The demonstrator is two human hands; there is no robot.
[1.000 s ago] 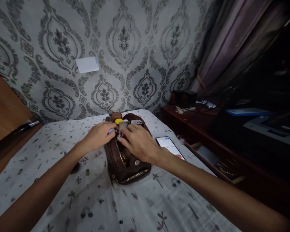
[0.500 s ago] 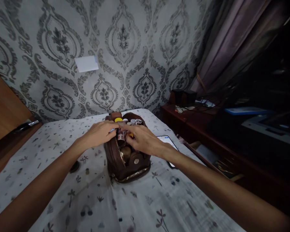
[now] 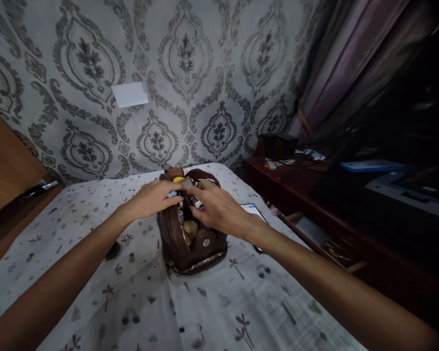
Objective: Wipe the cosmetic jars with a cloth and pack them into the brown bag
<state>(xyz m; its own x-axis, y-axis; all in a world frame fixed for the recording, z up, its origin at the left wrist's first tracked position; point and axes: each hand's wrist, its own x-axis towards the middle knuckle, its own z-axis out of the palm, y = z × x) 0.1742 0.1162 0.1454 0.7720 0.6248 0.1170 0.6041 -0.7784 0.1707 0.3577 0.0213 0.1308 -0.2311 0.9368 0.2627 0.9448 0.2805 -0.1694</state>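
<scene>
1. The right hand (image 3: pixel 219 208) has thumb and fingers closed around a small dark cylinder (image 3: pixel 196 202) with a pale band, tilted over the bag's opening.
2. The left hand (image 3: pixel 151 199) is curled at the bag's left edge, beside a light blue item (image 3: pixel 171 194); I cannot tell whether it is pinched or merely touched.
3. Writing: the pale band is too small to read. The smartphone (image 3: pixel 251 209) shows a white screen with a blue mark, its text illegible and its middle covered by the right forearm.
4. The brown bag (image 3: pixel 197 261) sits unzipped on the printed bedsheet (image 3: pixel 142 302), between the forearms, with gold-toned zips and a round metal snap (image 3: pixel 206 242) on its near flap.
5. Inside, a yellow lid (image 3: pixel 177 180) shows at the far end, a translucent brownish piece (image 3: pixel 187 183) lies between the hands, and a rounded golden-brown item (image 3: pixel 190 228) rests toward the near end.
6. To the right, an open drawer (image 3: pixel 355 267) of the dark red cabinet (image 3: pixel 281 183) holds pale and yellowish contents.
</scene>
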